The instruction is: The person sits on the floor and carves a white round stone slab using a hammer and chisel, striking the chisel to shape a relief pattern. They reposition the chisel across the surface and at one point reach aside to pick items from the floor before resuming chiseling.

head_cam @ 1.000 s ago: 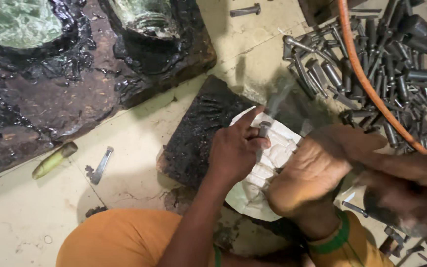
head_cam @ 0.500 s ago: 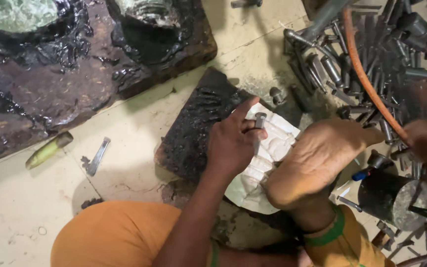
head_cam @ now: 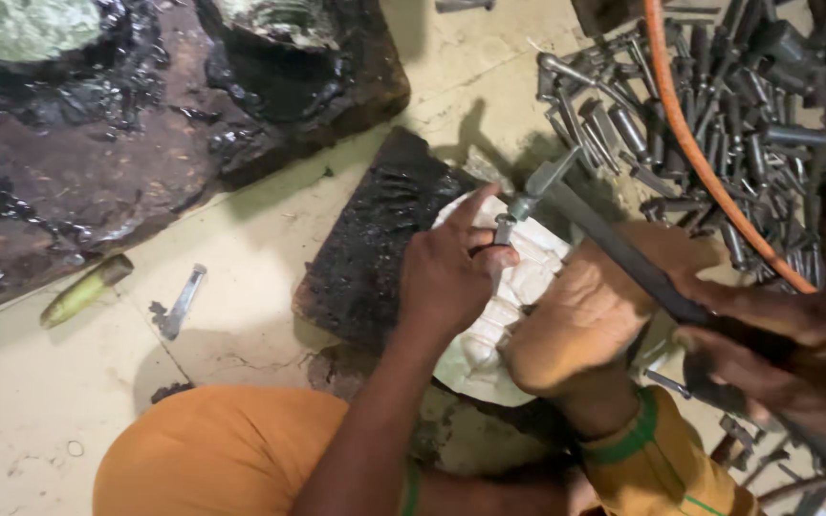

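My left hand point(head_cam: 451, 272) is closed, its fingers pinching a small metal pin point(head_cam: 503, 229) and standing it upright on a white cloth point(head_cam: 518, 296). The cloth lies over the near edge of a dark, greasy slab point(head_cam: 375, 248) on the floor point(head_cam: 241, 248), and my bare foot point(head_cam: 595, 306) presses down on the cloth just right of that hand.

My right hand point(head_cam: 776, 354) is wrapped tight around the dark handle of a hammer point(head_cam: 623, 253). The handle runs up and left across my foot, and the grey head point(head_cam: 542, 182) sits just above and right of the pin, close to it; I cannot tell whether it touches.

To the right of the slab, a heap of grey metal rods point(head_cam: 700, 124) covers the floor, and an orange hose point(head_cam: 690, 143) curves down over them. A few more loose pieces lie near my right hand at the lower right.

Across the top left sits a big, oily black block point(head_cam: 97, 162) with two round recesses holding pale, greenish lumps. On the bare floor left of the slab lie a flat grey metal strip point(head_cam: 182, 301) and, further left, a short greenish-yellow stick point(head_cam: 86, 290), well apart from my hands. My knee in orange cloth point(head_cam: 212, 449) fills the bottom middle.
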